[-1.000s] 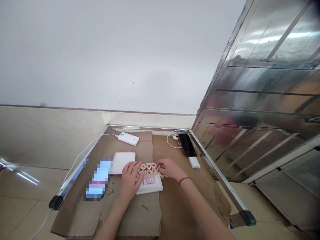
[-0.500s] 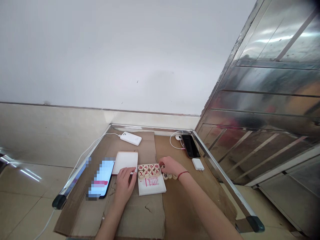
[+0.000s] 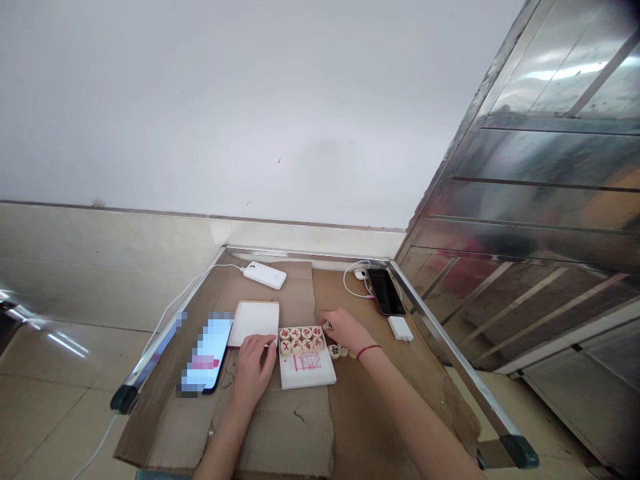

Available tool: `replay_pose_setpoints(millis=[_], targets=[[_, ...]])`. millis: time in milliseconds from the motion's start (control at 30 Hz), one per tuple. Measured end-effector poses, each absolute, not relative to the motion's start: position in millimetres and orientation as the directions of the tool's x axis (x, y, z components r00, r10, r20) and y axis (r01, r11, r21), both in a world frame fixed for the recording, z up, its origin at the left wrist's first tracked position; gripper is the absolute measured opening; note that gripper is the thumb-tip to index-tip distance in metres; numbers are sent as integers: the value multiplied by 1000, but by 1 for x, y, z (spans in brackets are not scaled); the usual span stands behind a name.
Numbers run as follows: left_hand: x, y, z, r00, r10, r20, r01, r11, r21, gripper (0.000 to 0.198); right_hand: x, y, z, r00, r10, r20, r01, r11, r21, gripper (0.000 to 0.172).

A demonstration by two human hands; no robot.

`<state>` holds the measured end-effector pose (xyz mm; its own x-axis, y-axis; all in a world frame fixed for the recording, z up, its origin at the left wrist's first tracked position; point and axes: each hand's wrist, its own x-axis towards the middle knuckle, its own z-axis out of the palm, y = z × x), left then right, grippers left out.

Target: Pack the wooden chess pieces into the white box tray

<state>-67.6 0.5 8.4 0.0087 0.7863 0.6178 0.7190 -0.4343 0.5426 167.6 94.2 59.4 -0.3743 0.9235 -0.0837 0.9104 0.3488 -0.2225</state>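
A small white box (image 3: 307, 375) with a pink line drawing on its floor holds two rows of round Chinese chess pieces (image 3: 301, 339) with red characters, set along its far side. My right hand (image 3: 345, 330), a red cord at its wrist, is beyond the box's right edge, its fingers closed on a chess piece (image 3: 327, 325), mostly hidden by them. Several loose pieces (image 3: 335, 351) lie under and beside that hand, one showing a dark character. My left hand (image 3: 255, 367) rests at the near edge of the white lid (image 3: 256, 322), thumb apart from the fingers, holding nothing visible.
A lit phone (image 3: 207, 353), partly pixelated, lies left of the lid. Behind are a white power bank (image 3: 265, 275) with a cable, a dark phone (image 3: 386, 292) and a white charger (image 3: 400, 328). Cardboard (image 3: 280, 433) covers the metal-framed table (image 3: 460, 360).
The whole view has shifted slightly to the right. Both hands keep nearly the same places beside the box, and the pieces inside it look the same.
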Motion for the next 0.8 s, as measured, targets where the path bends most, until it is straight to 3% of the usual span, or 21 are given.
replay_pose_setpoints(millis=[100,167,267,367,500,600,800], targets=[[-66,-2,11,29,790,613,729,-437,528,19,163,82,69,-340,940,-6,898,323,-300,22],[-64,-3,11,81,785,614,741,-459,489,22,154,66,73,-318,946,59,821,306,-483,21],[-62,-5,9,185,750,635,744,-529,408,36,133,39,69,-338,937,86,540,267,-798,18],[-62,-5,6,243,723,647,719,-582,379,38,114,21,55,-392,915,101,266,218,-939,21],[-63,-6,7,252,761,598,687,-576,442,33,106,15,40,-362,925,114,133,172,-976,22],[-61,-9,11,220,780,586,657,-563,502,28,114,10,31,-212,955,208,116,236,-965,24],[-55,-14,19,288,785,548,607,-592,530,11,132,-10,2,177,884,432,290,372,-882,26]])
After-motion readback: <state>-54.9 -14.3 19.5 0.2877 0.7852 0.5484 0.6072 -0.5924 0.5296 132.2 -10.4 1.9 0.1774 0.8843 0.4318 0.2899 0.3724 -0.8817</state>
